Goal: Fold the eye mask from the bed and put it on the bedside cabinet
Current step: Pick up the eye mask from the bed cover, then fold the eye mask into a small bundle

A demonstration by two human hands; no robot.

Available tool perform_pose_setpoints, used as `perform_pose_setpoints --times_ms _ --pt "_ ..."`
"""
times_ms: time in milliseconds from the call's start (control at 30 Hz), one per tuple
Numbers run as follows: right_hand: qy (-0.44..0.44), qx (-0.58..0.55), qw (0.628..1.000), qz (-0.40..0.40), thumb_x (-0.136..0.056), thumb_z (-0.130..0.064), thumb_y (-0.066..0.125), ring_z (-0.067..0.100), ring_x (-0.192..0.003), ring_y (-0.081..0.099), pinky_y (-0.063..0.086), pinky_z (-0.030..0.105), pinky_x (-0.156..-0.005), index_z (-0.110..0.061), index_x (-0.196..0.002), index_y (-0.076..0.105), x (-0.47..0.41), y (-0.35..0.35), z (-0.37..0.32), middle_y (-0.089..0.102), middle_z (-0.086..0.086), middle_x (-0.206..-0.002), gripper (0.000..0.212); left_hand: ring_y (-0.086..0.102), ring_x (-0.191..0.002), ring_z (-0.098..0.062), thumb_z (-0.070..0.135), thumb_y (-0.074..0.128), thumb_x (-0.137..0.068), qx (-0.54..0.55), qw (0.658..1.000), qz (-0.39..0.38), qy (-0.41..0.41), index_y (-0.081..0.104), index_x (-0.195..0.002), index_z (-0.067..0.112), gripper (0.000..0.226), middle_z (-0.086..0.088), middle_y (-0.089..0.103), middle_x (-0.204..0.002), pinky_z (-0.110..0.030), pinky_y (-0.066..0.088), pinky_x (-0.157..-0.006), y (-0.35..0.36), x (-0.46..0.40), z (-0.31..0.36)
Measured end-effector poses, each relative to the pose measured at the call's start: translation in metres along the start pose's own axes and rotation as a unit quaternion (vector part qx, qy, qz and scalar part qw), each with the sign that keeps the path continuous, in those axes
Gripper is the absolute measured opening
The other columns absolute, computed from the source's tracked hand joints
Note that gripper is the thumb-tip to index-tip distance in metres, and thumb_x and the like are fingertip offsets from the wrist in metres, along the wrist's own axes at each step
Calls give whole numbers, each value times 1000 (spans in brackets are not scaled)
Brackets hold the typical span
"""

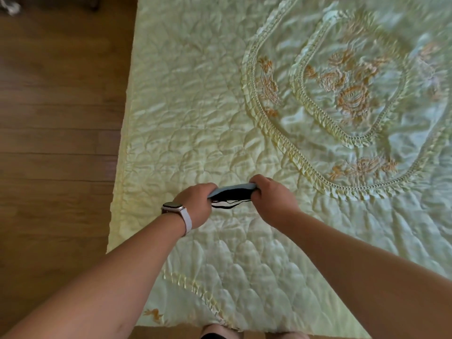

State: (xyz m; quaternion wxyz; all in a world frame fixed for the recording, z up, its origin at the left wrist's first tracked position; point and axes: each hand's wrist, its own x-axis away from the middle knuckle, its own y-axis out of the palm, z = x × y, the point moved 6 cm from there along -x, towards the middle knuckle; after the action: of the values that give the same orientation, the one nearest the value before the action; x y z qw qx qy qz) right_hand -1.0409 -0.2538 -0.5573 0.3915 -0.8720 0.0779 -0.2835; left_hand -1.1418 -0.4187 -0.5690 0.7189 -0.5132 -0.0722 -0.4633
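The bed (244,118) fills most of the view, under a pale green quilted cover with a ruffled oval and orange flowers, which lies beyond the right hand and to its right. The wooden floor (56,118) runs along the bed's edge, well to the left of the left hand.

Both bare forearms reach forward over the cover. The left hand (195,204) is closed around the left end of the mask (232,192), fingers curled over it. The right hand (271,201) is closed around the right end in the same way. The mask is stretched between the two hands, and it is near the cover; I cannot tell if it touches it. Its upper side is light blue, its lower side is black, and a thin black strap hangs just below it, between the hands.

A watch (175,207) with a pale band sits on the left wrist, just behind the left hand.
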Motion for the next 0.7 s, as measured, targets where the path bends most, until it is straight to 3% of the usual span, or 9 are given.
perform_pose_setpoints --times_ms 100,200,267,400,700 --pt "31 -71 997 10 -84 -20 44 14 -58 55 33 24 -43 -31 -88 53 14 -35 -8 56 -10 -71 15 55 -55 -20 12 44 -87 98 995 3 -21 63 -84 23 22 -1 62 -66 -34 40 -49 -24 24 17" --pt "60 -131 989 26 -85 -26 49 9 -57 57 37 21 -40 -37 -92 55 30 -75 -18 60 -13 -75 14 44 -50 -15 15 50 -87 184 982 -3 -45 60 -72 19 19 2 53 -57 -25 33 -46 -49 49 38" --pt "73 -171 982 46 -85 -30 51 6 -59 59 40 20 -42 -38 -91 59 40 -102 -26 64 -13 -78 13 48 -52 -16 15 55 -85 242 968 4 -60 61 -69 17 17 2 54 -58 -22 36 -48 -67 67 53" --pt "63 -197 976 75 -87 -30 52 10 -64 61 48 28 -51 -39 -83 58 66 -153 -51 66 -11 -78 11 70 -80 -20 12 58 -84 415 902 30 -112 71 -91 19 16 -7 74 -90 -37 60 -66 -95 103 82" --pt "-1 -168 974 149 -85 -28 54 6 -70 61 46 26 -55 -34 -83 61 133 -260 -131 66 -13 -79 10 67 -99 -26 1 53 -88 584 810 7 -56 64 -107 17 27 -10 68 -110 -37 58 -63 -160 177 142"
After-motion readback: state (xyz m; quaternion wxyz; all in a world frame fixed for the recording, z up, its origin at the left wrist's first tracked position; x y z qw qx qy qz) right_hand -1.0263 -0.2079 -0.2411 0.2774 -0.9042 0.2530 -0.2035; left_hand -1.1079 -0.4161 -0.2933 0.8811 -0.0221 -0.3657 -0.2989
